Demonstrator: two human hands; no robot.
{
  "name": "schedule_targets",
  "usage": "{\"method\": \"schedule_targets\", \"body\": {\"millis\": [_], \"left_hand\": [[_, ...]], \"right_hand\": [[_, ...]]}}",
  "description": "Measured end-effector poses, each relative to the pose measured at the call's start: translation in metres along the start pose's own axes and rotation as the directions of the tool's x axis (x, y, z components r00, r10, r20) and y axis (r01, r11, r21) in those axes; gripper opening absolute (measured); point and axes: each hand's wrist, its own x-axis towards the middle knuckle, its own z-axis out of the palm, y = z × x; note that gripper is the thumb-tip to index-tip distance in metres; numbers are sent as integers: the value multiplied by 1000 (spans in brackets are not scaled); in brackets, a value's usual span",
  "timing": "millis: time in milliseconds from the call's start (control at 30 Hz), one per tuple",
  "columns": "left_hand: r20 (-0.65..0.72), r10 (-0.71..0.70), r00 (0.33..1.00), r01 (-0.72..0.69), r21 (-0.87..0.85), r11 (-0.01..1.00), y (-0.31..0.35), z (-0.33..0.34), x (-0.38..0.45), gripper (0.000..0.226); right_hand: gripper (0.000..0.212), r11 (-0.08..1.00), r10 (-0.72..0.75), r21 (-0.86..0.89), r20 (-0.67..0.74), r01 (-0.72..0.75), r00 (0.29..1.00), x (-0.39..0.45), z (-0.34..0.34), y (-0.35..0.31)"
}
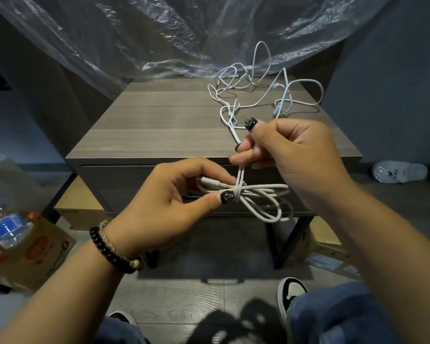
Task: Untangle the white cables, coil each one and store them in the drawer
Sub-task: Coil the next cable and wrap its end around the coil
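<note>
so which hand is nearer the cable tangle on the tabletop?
Right. The right hand sits just in front of the cable tangle, pinching a strand from it; the left hand is lower, holding the coil.

Crinkled clear plastic sheeting hangs behind. A water bottle sits in a cardboard box at left. A white slipper lies on the floor at right.

The surface is a grey-brown wood-grain top on dark angled legs, with a closed drawer front just below its near edge. On its far right part lies a loose tangle of white cables — several loops stand up off the wood, and strands trail toward the near edge. Crinkled clear plastic sheeting touches the back edge. Around it, the floor — grey planks — carries cardboard boxes at left and a white slipper at right.
</note>
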Motion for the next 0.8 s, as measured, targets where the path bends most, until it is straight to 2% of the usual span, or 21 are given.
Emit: {"method": "schedule_targets", "body": {"millis": [100,167,333,433,533,600,800], "left_hand": [[-9,-56,998,53,-222,974,-1,-2,-1,26],[-18,-80,997,70,-338,939,-3,-5,-3,34],[-17,-189,982,147,-564,813,-7,1,-4,42],[-2,-243,970,187,-632,753,-6,8,-3,42],[-26,-319,948,236,-613,754,-3,11,-2,48],[-27,-347,937,258,-616,744,-3,12,-2,51],[-46,-414,909,258,-719,646,-7,11,3,56]], "right_hand": [[33,995,-62,-74,6,62,998,0,-1,1],[34,977,-150,-150,45,155,988,-1,-2,0],[32,788,-427,-438,117,433,896,1,-4,5],[35,679,-519,-542,121,495,846,5,-5,12],[32,614,-549,-592,155,522,821,6,-3,18],[32,629,-539,-583,150,514,829,6,-4,19],[33,804,-391,-451,90,388,916,6,-8,15]]}}
